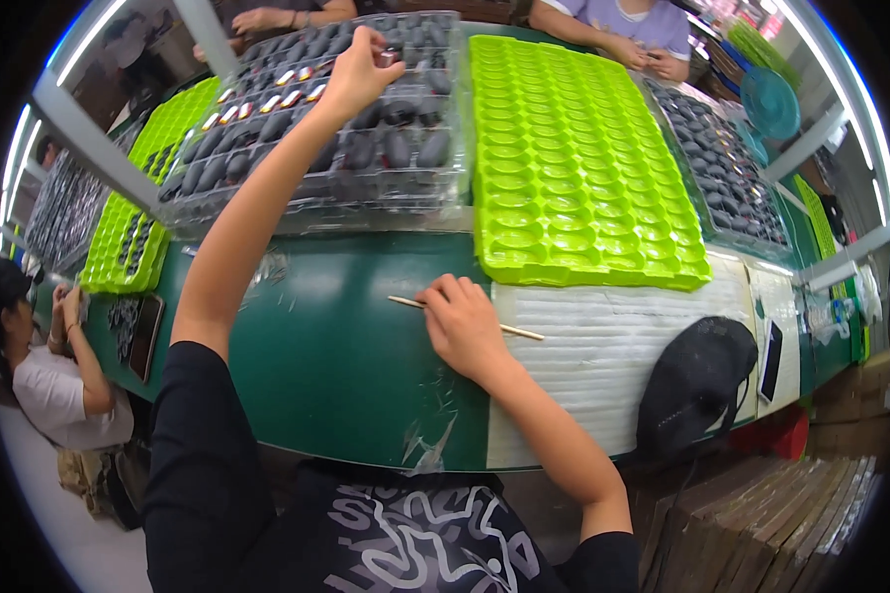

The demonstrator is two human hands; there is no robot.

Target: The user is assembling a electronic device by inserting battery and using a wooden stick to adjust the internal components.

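My left hand [359, 74] is raised over a clear plastic tray [311, 188] of dark grey oval pieces. Pinched between its thumb and fingers is a small dark piece [392, 56], partly hidden, with a bit of red and a light spot on it. Some pieces in the tray show white and red parts [277, 102]. Low over the green table, my right hand [462, 324] is closed on a thin wooden stick [520, 332], whose two ends show on either side of the fingers.
A bright green tray [583, 168] with rows of oval hollows stands right of the clear tray. White foam sheeting [574, 395] covers the table's right part, with a black cap [697, 381] on it. Phones lie at both sides. Metal posts rise left and right; other people sit around.
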